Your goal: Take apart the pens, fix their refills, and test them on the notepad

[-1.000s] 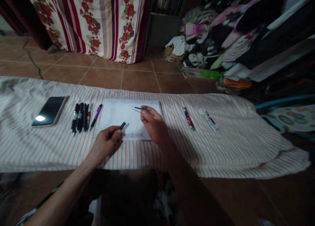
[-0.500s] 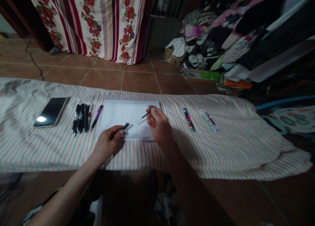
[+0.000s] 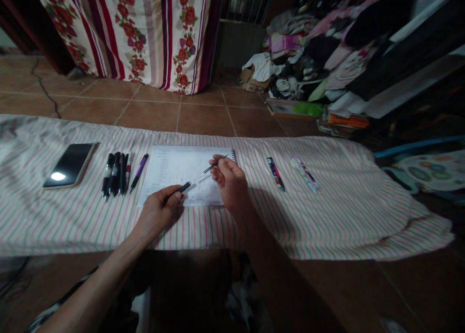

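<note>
My left hand [image 3: 159,211] is closed round a dark pen cap or barrel [image 3: 178,190] at the near edge of a spiral notebook [image 3: 181,171]. My right hand [image 3: 229,184] pinches a thin dark pen part [image 3: 214,166] with its tip aimed at the piece in the left hand. The two pieces nearly meet above the white page. The notebook lies open on a pink striped cloth [image 3: 327,212] spread over the floor.
Left of the notebook lie several dark pens [image 3: 115,173], a purple pen [image 3: 138,171] and a phone [image 3: 69,164]. To the right lie a red-blue pen [image 3: 274,173] and a pale pen [image 3: 305,174]. A floral curtain [image 3: 145,33] and a clothes pile [image 3: 319,57] stand behind.
My right hand has turned the thin pen part from pointing left over the page to pointing down toward my left hand's piece. The left hand stayed near the notebook's lower edge.
</note>
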Demonstrator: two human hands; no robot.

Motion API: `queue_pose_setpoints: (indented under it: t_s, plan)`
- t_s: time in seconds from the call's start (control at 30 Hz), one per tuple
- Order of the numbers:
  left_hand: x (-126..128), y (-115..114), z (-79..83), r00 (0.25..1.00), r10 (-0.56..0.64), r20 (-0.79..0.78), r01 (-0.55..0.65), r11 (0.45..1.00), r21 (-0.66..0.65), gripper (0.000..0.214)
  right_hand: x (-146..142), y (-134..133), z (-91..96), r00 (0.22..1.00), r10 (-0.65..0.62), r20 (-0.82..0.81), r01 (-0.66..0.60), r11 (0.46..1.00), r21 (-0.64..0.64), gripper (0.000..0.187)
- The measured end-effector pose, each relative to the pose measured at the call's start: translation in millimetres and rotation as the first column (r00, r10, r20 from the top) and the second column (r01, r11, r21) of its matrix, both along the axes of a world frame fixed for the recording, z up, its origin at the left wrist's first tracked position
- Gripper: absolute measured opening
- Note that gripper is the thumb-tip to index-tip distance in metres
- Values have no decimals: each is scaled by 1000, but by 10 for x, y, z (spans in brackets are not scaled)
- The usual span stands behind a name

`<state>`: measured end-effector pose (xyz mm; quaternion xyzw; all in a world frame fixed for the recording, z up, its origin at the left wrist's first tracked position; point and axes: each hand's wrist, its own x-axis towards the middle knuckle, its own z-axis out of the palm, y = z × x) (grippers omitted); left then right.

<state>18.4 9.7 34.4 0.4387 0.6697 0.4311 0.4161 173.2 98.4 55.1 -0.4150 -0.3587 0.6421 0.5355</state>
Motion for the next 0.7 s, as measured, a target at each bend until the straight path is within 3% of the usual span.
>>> queue_pose_setpoints:
  t_s: [0.7]
  plan:
    - [1, -5, -20, 1000, 0, 15, 0, 1000, -2, 38, -13, -13, -41, 997, 28, 68, -30, 999, 24, 23]
